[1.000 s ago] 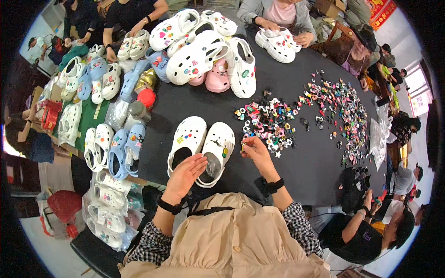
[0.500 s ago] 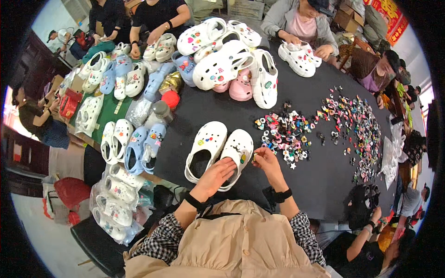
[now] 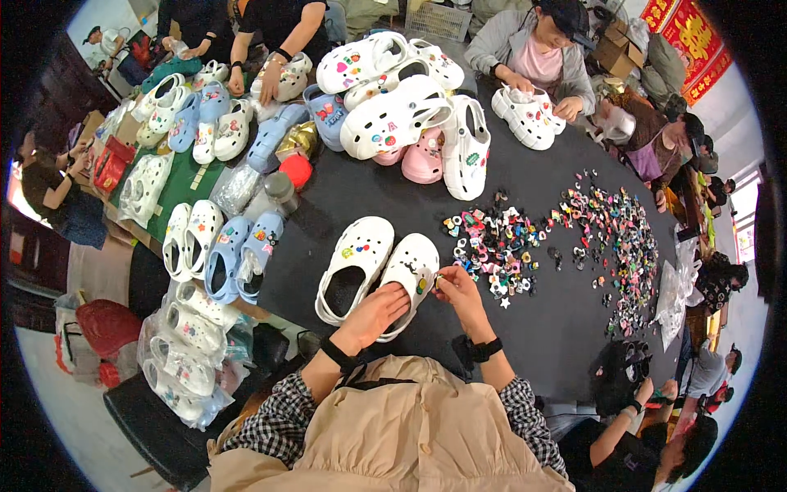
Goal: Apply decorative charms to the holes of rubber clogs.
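Two white clogs stand side by side on the black table, toes pointing away from me. My left hand (image 3: 375,317) reaches into the opening of the right clog (image 3: 416,264) and holds it; the fingertips are hidden inside. A black design and small yellow and green charms show on that clog's upper. Beside its right edge my right hand (image 3: 459,297) is closed in a pinch on a small charm, mostly covered by the fingers. The left clog (image 3: 359,246), with several colourful charms on its toe, stands untouched.
A pile of loose charms (image 3: 496,246) lies right of the clogs, with a larger spread (image 3: 619,254) beyond. Stacked white clogs (image 3: 398,119) stand at the back. Blue clogs (image 3: 246,254) and a grey-lidded jar (image 3: 281,193) are at left. Other people work around the table.
My left fingers have slid deeper into the right clog. Both clogs have shifted slightly left in view, and my right hand stays close beside the right clog.
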Demonstrator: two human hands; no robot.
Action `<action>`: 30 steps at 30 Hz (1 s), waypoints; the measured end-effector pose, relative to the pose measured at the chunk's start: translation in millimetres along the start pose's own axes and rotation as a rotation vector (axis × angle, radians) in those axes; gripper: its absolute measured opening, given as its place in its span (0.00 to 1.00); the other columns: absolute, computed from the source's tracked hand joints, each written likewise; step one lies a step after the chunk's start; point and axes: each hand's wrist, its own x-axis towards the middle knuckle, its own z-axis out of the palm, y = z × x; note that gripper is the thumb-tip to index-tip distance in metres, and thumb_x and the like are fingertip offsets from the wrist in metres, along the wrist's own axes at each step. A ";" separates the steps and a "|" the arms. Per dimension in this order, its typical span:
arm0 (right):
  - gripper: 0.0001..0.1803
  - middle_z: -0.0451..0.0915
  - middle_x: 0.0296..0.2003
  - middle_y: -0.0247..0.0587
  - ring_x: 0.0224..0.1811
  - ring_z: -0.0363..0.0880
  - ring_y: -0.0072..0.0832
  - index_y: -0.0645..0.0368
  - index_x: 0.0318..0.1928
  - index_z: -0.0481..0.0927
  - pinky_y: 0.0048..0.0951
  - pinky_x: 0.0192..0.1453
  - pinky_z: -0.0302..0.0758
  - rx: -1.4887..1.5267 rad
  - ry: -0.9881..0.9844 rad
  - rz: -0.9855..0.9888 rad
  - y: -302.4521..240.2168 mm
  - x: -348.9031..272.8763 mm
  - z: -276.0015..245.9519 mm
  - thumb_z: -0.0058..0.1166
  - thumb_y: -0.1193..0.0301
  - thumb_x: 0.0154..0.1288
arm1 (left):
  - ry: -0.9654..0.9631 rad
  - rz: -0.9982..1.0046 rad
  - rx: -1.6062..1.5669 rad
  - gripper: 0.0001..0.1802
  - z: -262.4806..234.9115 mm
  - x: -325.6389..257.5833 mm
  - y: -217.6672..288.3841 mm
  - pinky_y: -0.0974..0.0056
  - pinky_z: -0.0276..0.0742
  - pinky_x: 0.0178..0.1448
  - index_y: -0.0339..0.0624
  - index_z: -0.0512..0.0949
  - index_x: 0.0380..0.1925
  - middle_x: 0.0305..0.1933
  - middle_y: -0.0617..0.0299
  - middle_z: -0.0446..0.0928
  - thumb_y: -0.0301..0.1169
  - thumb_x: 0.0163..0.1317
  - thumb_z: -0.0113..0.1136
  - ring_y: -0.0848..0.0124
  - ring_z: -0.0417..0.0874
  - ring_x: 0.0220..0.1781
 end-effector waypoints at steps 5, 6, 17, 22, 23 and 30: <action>0.08 0.75 0.37 0.31 0.36 0.74 0.16 0.61 0.45 0.72 0.19 0.39 0.73 0.044 0.016 -0.012 2.1 1.9 -2.3 0.49 0.72 0.68 | -0.087 -0.057 0.029 0.22 -1.6 9.3 -1.8 0.62 0.58 0.70 0.41 0.62 0.61 0.63 0.62 0.65 0.33 0.68 0.46 0.71 0.66 0.65; 0.08 0.75 0.36 0.31 0.36 0.74 0.16 0.61 0.45 0.72 0.19 0.39 0.73 0.033 0.018 -0.009 2.2 3.7 -3.1 0.49 0.72 0.68 | -0.118 -0.066 0.029 0.21 -1.7 11.9 -1.1 0.62 0.58 0.69 0.43 0.63 0.59 0.61 0.63 0.67 0.33 0.68 0.46 0.72 0.66 0.64; 0.09 0.78 0.34 0.32 0.35 0.74 0.17 0.63 0.41 0.76 0.19 0.39 0.71 -0.053 0.068 -0.052 16.8 30.2 0.8 0.55 0.72 0.63 | 0.070 -0.098 0.074 0.09 11.9 31.1 -2.5 0.63 0.68 0.52 0.48 0.74 0.41 0.41 0.68 0.76 0.33 0.61 0.58 0.72 0.74 0.46; 0.11 0.80 0.32 0.35 0.33 0.77 0.19 0.63 0.41 0.77 0.23 0.38 0.73 -0.222 0.123 -0.202 26.0 47.0 1.2 0.57 0.72 0.59 | 0.294 -0.025 0.042 0.14 23.4 35.2 -14.9 0.61 0.66 0.56 0.47 0.73 0.44 0.45 0.67 0.75 0.38 0.62 0.59 0.70 0.72 0.49; 0.11 0.80 0.32 0.35 0.33 0.77 0.19 0.63 0.41 0.77 0.23 0.38 0.73 -0.222 0.125 -0.201 26.8 48.1 0.3 0.57 0.72 0.59 | 0.294 -0.027 0.042 0.14 21.6 36.7 -14.7 0.61 0.66 0.56 0.47 0.73 0.44 0.45 0.67 0.75 0.38 0.62 0.59 0.70 0.72 0.49; 0.11 0.80 0.29 0.36 0.31 0.78 0.21 0.64 0.39 0.78 0.24 0.35 0.74 -0.396 0.156 -0.214 16.7 47.7 5.1 0.59 0.71 0.58 | 0.158 -0.145 -0.015 0.18 12.3 41.0 -5.3 0.63 0.63 0.59 0.42 0.69 0.53 0.52 0.63 0.73 0.35 0.64 0.53 0.69 0.71 0.54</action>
